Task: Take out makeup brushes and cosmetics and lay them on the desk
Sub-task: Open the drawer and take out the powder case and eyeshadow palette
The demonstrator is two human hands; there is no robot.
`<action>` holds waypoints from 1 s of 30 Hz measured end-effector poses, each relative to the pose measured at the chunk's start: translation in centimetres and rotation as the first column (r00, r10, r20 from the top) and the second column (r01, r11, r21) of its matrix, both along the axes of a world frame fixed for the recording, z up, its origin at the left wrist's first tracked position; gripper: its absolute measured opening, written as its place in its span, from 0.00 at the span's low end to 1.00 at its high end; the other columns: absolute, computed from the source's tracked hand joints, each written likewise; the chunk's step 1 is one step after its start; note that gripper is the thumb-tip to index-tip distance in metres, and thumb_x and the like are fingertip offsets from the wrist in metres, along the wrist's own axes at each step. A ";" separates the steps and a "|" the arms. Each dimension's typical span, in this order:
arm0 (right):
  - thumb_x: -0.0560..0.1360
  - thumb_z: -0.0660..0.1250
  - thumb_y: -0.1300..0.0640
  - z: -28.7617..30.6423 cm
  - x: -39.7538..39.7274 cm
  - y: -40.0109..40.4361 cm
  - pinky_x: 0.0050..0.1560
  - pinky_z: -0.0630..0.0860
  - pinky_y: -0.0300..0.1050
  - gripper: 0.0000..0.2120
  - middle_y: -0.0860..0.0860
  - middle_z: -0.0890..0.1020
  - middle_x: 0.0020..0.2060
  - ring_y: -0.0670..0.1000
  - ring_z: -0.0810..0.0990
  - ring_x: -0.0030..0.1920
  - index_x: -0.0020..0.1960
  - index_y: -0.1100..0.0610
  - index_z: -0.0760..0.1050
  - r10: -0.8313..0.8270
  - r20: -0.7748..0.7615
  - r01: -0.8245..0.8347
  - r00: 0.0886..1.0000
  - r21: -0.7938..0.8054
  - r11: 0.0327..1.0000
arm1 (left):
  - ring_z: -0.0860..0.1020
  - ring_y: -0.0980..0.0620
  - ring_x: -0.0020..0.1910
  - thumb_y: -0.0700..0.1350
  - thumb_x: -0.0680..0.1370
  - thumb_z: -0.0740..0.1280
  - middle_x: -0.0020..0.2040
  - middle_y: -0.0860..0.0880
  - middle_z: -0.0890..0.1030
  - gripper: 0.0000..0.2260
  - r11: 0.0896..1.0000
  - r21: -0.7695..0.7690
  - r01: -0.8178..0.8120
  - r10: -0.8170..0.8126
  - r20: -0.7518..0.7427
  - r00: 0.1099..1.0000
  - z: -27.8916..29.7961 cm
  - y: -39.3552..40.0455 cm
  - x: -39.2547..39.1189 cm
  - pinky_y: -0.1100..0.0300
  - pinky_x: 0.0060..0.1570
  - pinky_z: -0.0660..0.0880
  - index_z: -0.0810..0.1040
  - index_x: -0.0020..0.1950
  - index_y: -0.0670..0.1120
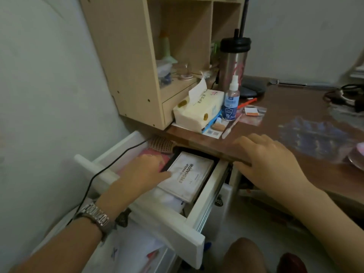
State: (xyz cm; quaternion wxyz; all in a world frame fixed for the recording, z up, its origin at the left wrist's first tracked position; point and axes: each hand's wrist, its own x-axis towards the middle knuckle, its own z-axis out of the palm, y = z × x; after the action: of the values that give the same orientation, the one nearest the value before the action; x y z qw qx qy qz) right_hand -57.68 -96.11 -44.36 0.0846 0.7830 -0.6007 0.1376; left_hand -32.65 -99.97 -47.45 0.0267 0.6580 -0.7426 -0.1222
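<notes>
The left hand [144, 172] reaches into the open white drawer [194, 229], fingers spread flat on the near-left edge of the eyeshadow palette box [189, 174] without gripping it, while the right hand [269, 154] lies loosely open over the desk [285, 107] front edge, holding nothing.

One eyeshadow box [187, 175], one tissue pack [199, 111], one spray bottle [232, 99], one tumbler [233, 62], perhaps one comb [161, 144].
</notes>
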 end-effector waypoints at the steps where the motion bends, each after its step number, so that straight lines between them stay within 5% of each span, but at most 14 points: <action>1: 0.72 0.68 0.51 -0.2 0.4 0.1 0.51 0.74 0.48 0.19 0.51 0.78 0.53 0.54 0.76 0.53 0.62 0.51 0.71 0.009 -0.002 -0.009 1.000 -0.001 1.000 | 0.75 0.50 0.44 0.54 0.75 0.67 0.45 0.47 0.78 0.13 0.997 0.078 -0.016 0.019 -0.029 0.999 -0.7 -0.3 0.1 0.60 0.38 0.68 0.76 0.48 0.45; 6: 0.72 0.68 0.54 -0.9 1.7 0.0 0.47 0.76 0.48 0.15 0.51 0.79 0.49 0.54 0.77 0.48 0.58 0.52 0.73 0.045 -0.009 -0.045 0.999 0.006 0.999 | 0.78 0.48 0.47 0.63 0.71 0.67 0.48 0.45 0.79 0.28 0.933 0.354 -0.063 0.101 -0.090 0.991 -3.7 -2.5 0.1 0.57 0.46 0.74 0.76 0.56 0.40; 13: 0.69 0.70 0.54 -1.4 2.4 -0.4 0.42 0.76 0.48 0.16 0.51 0.80 0.46 0.55 0.79 0.46 0.57 0.53 0.75 0.047 -0.026 -0.046 0.999 0.022 0.999 | 0.79 0.48 0.51 0.68 0.65 0.68 0.52 0.44 0.81 0.34 0.934 0.351 -0.062 0.094 -0.073 0.993 -4.8 -3.8 -0.2 0.53 0.54 0.76 0.77 0.56 0.41; 18: 0.70 0.70 0.53 -1.8 2.3 -0.6 0.42 0.75 0.47 0.17 0.51 0.80 0.46 0.54 0.79 0.45 0.58 0.52 0.75 0.069 -0.019 -0.068 0.997 0.029 0.997 | 0.71 0.45 0.64 0.67 0.67 0.67 0.67 0.41 0.71 0.41 0.950 0.310 -0.045 0.058 -0.034 0.998 -5.1 -3.3 -0.7 0.53 0.61 0.71 0.67 0.67 0.37; 25: 0.68 0.72 0.54 -2.2 2.2 -0.7 0.41 0.75 0.48 0.18 0.52 0.81 0.45 0.55 0.80 0.44 0.57 0.53 0.76 0.071 0.006 -0.071 0.997 0.024 0.997 | 0.76 0.46 0.58 0.65 0.66 0.70 0.61 0.42 0.76 0.38 0.936 0.346 -0.064 0.105 -0.100 0.989 -5.0 -3.6 -0.7 0.57 0.55 0.73 0.71 0.63 0.39; 28: 0.68 0.72 0.54 -2.3 2.0 -0.7 0.42 0.75 0.49 0.19 0.52 0.81 0.46 0.55 0.80 0.46 0.57 0.53 0.75 0.073 0.013 -0.073 0.997 0.020 0.997 | 0.78 0.47 0.54 0.64 0.62 0.74 0.56 0.43 0.79 0.37 0.926 0.368 -0.089 0.176 -0.212 0.961 -5.3 -3.9 0.0 0.54 0.53 0.75 0.74 0.59 0.38; 30: 0.69 0.72 0.53 -2.4 2.0 -0.7 0.45 0.76 0.50 0.19 0.51 0.81 0.48 0.55 0.79 0.48 0.59 0.52 0.74 0.077 0.022 -0.077 0.997 0.025 0.997 | 0.80 0.47 0.49 0.59 0.64 0.76 0.52 0.42 0.81 0.28 0.930 0.360 -0.073 0.208 -0.351 0.913 -5.5 -4.1 0.5 0.52 0.52 0.76 0.77 0.54 0.40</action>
State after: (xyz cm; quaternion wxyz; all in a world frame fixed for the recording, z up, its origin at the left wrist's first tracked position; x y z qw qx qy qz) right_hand -55.72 -96.84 -46.74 0.0627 0.8051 -0.5726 0.1411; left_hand -32.19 -104.06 -52.92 0.0664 0.6684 -0.6406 -0.3721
